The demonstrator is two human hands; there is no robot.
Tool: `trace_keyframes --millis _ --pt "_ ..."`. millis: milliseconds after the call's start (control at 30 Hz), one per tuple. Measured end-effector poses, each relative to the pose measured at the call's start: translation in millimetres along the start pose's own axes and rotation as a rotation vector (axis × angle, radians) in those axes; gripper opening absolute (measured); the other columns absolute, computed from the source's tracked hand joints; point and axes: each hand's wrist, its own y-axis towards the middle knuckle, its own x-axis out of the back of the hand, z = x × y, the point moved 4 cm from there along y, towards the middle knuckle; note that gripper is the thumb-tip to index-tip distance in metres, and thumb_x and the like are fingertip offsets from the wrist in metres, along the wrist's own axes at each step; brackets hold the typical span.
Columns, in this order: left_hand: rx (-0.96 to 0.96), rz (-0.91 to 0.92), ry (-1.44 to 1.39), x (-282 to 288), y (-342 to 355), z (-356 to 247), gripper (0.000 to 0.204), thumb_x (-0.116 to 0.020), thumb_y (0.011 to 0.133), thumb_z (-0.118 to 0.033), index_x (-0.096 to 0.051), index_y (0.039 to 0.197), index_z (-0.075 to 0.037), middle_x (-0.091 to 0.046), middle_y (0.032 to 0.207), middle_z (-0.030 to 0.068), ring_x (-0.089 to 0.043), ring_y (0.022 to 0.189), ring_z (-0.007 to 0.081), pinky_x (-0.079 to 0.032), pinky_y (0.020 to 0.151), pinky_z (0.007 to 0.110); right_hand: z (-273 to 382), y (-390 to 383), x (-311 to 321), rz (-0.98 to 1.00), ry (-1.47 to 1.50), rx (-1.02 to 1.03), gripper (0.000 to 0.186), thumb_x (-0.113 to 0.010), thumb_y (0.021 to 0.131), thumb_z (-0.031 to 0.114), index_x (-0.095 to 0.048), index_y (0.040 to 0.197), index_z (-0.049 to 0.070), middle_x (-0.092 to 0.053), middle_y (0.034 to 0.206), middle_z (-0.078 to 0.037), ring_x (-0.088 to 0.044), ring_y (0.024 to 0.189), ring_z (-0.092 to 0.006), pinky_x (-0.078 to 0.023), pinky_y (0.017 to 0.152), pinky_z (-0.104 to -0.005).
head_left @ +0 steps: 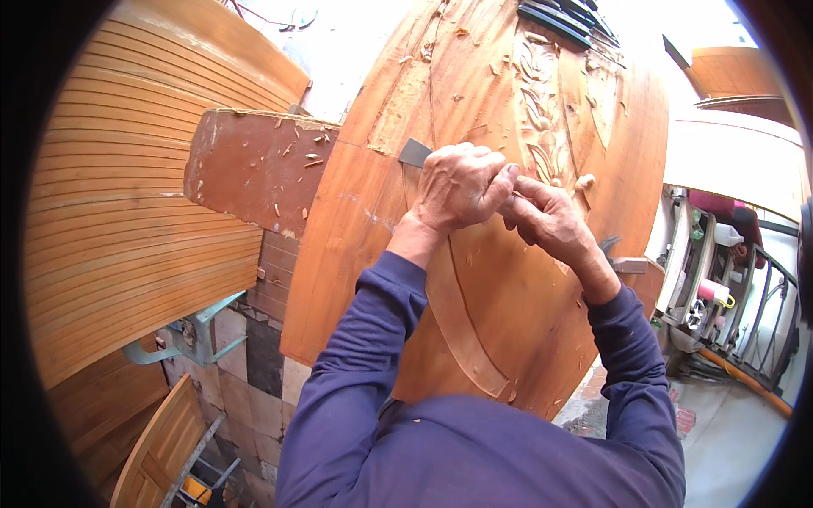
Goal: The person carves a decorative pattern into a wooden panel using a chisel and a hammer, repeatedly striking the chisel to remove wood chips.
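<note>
My left hand [464, 188] is closed over a tool with a flat, dark grey, blade-like end [414, 153] sticking out past the knuckles; the rest of it is hidden. Right beside its thumb, my right hand [549, 218] has its fingers bent and pinched together, and what they hold is covered. Both hands are low over a large wooden panel [339, 279]. Leafy relief carving [542, 110] runs along the panel beyond my right hand. A curved, paler carved band [461, 326] sweeps toward me below my hands.
Several carving chisels [563, 21] lie at the panel's far end, among scattered shavings. A hammer-like tool [627, 265] rests right of my right forearm. Grooved wooden panels [152, 195] and a brown board [254, 169] stand left, above a light-blue clamp [199, 334]. A cluttered rack [707, 279] is at right.
</note>
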Motion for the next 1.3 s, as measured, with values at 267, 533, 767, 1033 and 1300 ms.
trace_keyframes --millis 267,533,767,1033,1300 --pt "0.085 -0.101 -0.097 -1.1 16.7 7.7 0.038 -0.059 0.105 -0.030 -0.069 0.076 -0.008 -0.068 0.071 0.0115 -0.067 0.068 0.0330 -0.051 0.064 0.045 38.0 15.7 18.9 0.027 -0.111 -0.101 0.044 -0.070 0.108 0.038 -0.073 0.140 0.008 -0.062 0.076 0.003 -0.050 0.063 -0.0021 -0.041 0.055 -0.0220" --pt "0.192 -0.259 -0.135 5.1 15.7 15.0 0.051 -0.049 0.111 -0.029 -0.070 0.068 -0.011 -0.065 0.062 0.0100 -0.065 0.060 0.0320 -0.050 0.060 0.044 94.9 8.4 39.8 -0.250 -0.431 0.476 0.045 -0.051 0.116 0.033 -0.079 0.115 -0.002 -0.078 0.106 -0.019 -0.071 0.109 -0.0229 -0.055 0.097 -0.0382" --pt "0.210 -0.320 -0.138 0.2 18.3 16.2 0.047 -0.052 0.109 -0.025 -0.071 0.069 -0.010 -0.066 0.063 0.0089 -0.066 0.060 0.0304 -0.050 0.060 0.042 57.2 31.6 21.6 -0.193 0.145 0.760 0.060 -0.028 0.109 0.037 -0.069 0.093 -0.004 -0.074 0.110 -0.033 -0.068 0.117 -0.0475 -0.046 0.114 -0.0565" --pt "0.161 -0.335 0.010 3.0 16.9 20.7 0.038 -0.057 0.105 -0.022 -0.072 0.073 -0.008 -0.068 0.067 0.0108 -0.067 0.063 0.0316 -0.052 0.060 0.043 53.1 26.1 64.2 -0.247 0.155 0.930 0.051 -0.033 0.107 0.028 -0.071 0.098 -0.006 -0.075 0.113 -0.032 -0.071 0.117 -0.0434 -0.051 0.110 -0.0521" --pt "0.088 -0.254 -0.082 -3.9 9.9 10.4 0.034 -0.056 0.103 -0.021 -0.071 0.075 -0.009 -0.065 0.066 0.0109 -0.065 0.061 0.0303 -0.051 0.059 0.042 49.9 32.3 61.9 -0.319 0.211 0.889 0.063 -0.025 0.112 0.032 -0.069 0.104 -0.012 -0.073 0.114 -0.036 -0.071 0.114 -0.0438 -0.052 0.108 -0.0526"
